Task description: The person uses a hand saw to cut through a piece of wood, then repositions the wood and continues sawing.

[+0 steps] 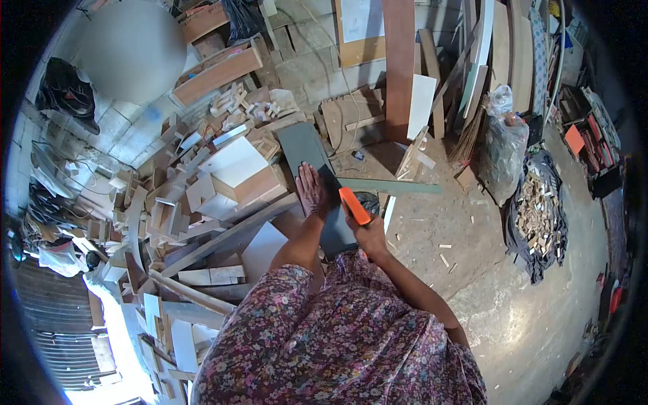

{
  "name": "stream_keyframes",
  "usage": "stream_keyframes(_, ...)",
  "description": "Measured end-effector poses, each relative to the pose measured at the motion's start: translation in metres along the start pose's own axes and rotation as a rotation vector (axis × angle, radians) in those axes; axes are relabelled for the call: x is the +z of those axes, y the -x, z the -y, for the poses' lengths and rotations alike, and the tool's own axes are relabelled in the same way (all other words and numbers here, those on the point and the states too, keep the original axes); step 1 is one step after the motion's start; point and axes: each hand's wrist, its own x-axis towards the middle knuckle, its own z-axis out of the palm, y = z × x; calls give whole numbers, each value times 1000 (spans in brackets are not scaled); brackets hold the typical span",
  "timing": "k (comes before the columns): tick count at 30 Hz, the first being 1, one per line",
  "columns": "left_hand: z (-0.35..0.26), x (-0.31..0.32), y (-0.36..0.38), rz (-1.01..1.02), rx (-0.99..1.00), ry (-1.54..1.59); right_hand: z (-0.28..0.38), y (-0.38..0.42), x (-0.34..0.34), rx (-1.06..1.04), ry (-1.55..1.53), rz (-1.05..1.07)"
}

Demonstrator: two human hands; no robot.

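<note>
A long grey-green board (pixel 297 140) runs from in front of my body away toward the wood heap. My left hand (pixel 312 189) lies flat on it, fingers stretched out, with nothing gripped. Just to the right, my right hand (pixel 370 237) is closed around an orange tool (pixel 354 206), held over the board's right side. A dark shape meets the tool's far end; I cannot make out its kind or working part. Beside the tool, a dark plastic bag (pixel 368 201) lies low. A thin greenish strip (pixel 398 185) extends rightward behind it.
Piled offcuts and wooden frames (pixel 233 162) crowd the left. Tall planks (pixel 399 67) lean on the back wall. On the right stand a full clear sack (pixel 503 152) and a dark cloth (pixel 536 263) heaped with wood scraps. Small chips dot the concrete floor (pixel 432 236).
</note>
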Motion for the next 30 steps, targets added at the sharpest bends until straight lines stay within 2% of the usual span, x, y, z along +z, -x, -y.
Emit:
stream_keyframes(1, -3, 3, 3, 18, -56, -98, -3, -3, -1, 15, -36, -10)
stream_keyframes(3, -3, 2, 6, 49, -73, -91, -6, -4, -1, 56, -67, -23)
stream_keyframes(5, -4, -5, 3, 65, -109, 34, 2, 1, -6, 65, -36, 36)
stream_keyframes(6, -4, -3, 8, 83, -123, 37, -1, 8, -4, 3, 42, 31)
stream_keyframes(8, 1, 3, 6, -92, -28, 47, 20, 26, -17, 24, -27, 50)
stream_keyframes(9, 1, 2, 10, -68, -41, 50, 30, 41, -24, 57, -108, 51)
stream_keyframes(12, -2, 2, 3, 62, -124, 39, 30, 46, -33, 45, -43, 67)
stream_keyframes(15, 0, 3, 7, 63, -95, 68, 10, 30, -16, 30, 33, 41)
stream_keyframes(18, -8, -12, 5, 74, -87, 5, -3, -11, 3, 13, -73, 23)
stream_keyframes(20, -5, -13, 2, 87, -101, 17, 0, -24, 5, 172, 48, 97)
stream_keyframes(25, -4, -3, 4, 86, -127, 73, -10, 2, 4, -33, -11, 7)
stream_keyframes(30, -7, -3, 9, 49, -106, 107, -8, 6, 5, 56, 2, 48)
